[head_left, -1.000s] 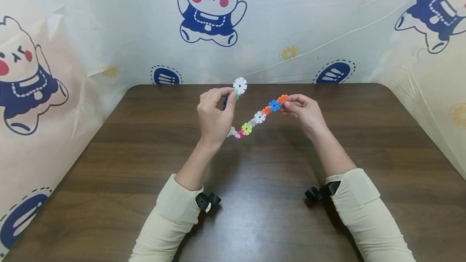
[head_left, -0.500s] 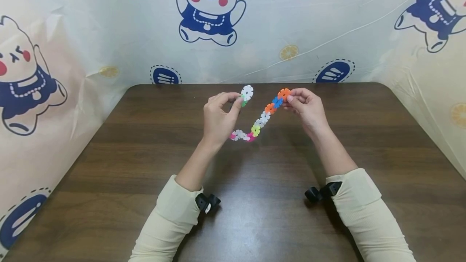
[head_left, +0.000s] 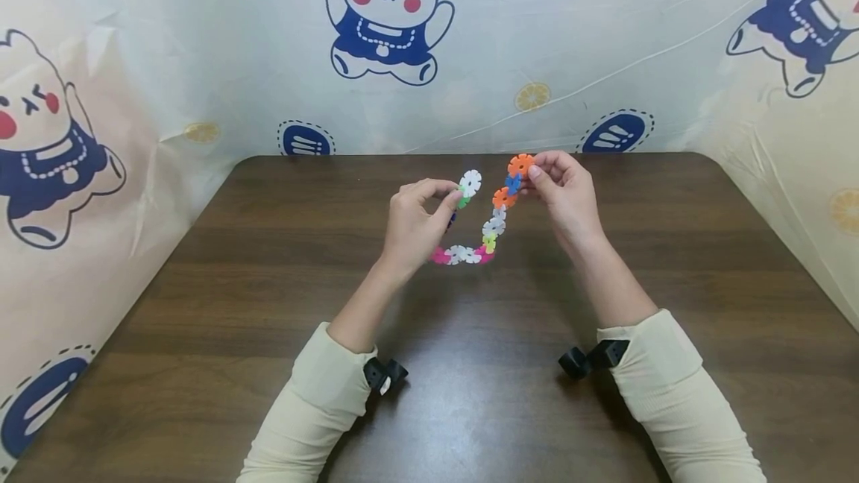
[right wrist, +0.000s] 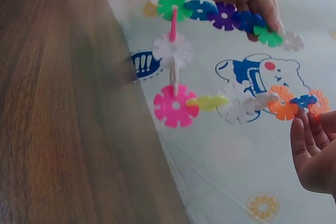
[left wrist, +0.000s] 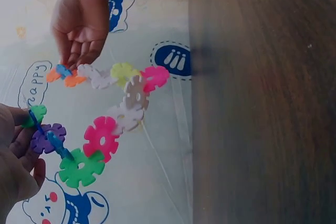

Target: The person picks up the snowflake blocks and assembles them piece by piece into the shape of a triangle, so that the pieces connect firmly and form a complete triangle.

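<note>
A chain of slotted plastic snowflake discs (head_left: 494, 226) hangs in a U shape above the table. At its left end, my left hand (head_left: 419, 226) pinches a green disc (right wrist: 268, 37) between thumb and fingers, with a white disc (head_left: 470, 183) sticking out beyond it. My right hand (head_left: 569, 196) pinches the orange disc (head_left: 520, 165) at the other end. Green, blue and purple discs make up the left side, partly hidden by the left hand in the head view. Pink discs (right wrist: 167, 109) and white ones form the bottom, and yellow, white, orange and blue ones climb the right side.
The dark brown wooden table (head_left: 221, 304) lies beneath both hands. A pale sheet printed with cartoon bears (head_left: 385, 21) rises behind it and at both sides. Black wrist cameras (head_left: 385, 375) sit at the cuffs of the cream sleeves (head_left: 309, 401).
My left hand has moved right and slightly down with its end of the chain. The right hand has risen a little. The ends are closer together and the chain sags into a clearer U.
</note>
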Demonstrator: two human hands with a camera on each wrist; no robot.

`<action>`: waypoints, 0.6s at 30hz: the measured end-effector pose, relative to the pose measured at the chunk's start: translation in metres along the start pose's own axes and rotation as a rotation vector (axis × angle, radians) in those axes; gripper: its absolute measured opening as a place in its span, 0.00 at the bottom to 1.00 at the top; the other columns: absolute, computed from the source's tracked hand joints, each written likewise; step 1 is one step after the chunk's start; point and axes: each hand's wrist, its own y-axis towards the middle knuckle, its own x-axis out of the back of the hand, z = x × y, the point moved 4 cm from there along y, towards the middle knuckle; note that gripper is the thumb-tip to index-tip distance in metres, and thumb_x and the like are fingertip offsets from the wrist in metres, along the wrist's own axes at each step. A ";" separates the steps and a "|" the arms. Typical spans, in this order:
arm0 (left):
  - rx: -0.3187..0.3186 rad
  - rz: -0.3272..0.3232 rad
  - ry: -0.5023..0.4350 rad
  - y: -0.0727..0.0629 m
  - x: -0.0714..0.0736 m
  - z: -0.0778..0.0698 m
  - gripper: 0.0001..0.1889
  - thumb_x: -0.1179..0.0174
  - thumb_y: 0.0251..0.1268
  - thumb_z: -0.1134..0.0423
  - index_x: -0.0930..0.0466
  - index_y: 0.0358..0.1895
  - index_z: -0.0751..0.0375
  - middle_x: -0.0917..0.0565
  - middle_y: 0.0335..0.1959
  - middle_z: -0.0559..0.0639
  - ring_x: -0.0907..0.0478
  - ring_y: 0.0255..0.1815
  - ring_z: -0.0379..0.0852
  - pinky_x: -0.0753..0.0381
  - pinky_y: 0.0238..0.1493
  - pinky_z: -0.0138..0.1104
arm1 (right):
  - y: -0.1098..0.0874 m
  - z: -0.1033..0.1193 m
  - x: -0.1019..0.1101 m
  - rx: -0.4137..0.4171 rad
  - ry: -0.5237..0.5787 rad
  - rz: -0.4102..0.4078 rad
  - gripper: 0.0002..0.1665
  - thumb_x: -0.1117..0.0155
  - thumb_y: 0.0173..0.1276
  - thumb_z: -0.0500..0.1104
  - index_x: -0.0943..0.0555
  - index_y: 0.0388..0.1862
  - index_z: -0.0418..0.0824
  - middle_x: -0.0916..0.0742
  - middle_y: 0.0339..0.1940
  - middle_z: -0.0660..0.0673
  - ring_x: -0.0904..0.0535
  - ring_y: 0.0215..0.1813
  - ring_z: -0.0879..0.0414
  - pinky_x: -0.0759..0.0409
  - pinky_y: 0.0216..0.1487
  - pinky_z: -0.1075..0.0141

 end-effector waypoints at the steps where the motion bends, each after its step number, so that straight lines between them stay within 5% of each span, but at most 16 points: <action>1: 0.008 0.008 -0.002 -0.001 -0.001 0.000 0.05 0.37 0.58 0.67 0.17 0.34 0.67 0.16 0.28 0.51 0.26 0.36 0.46 0.33 0.45 0.39 | 0.000 0.001 -0.001 0.007 -0.013 -0.002 0.04 0.44 0.65 0.30 0.24 0.35 0.37 0.18 0.30 0.45 0.20 0.30 0.56 0.20 0.39 0.67; 18: 0.042 0.101 0.023 -0.004 -0.013 0.001 0.06 0.36 0.57 0.66 0.16 0.35 0.66 0.16 0.27 0.51 0.26 0.36 0.46 0.33 0.46 0.39 | -0.007 0.005 -0.011 0.035 -0.197 0.036 0.03 0.42 0.65 0.32 0.24 0.37 0.36 0.20 0.34 0.43 0.21 0.33 0.55 0.21 0.41 0.66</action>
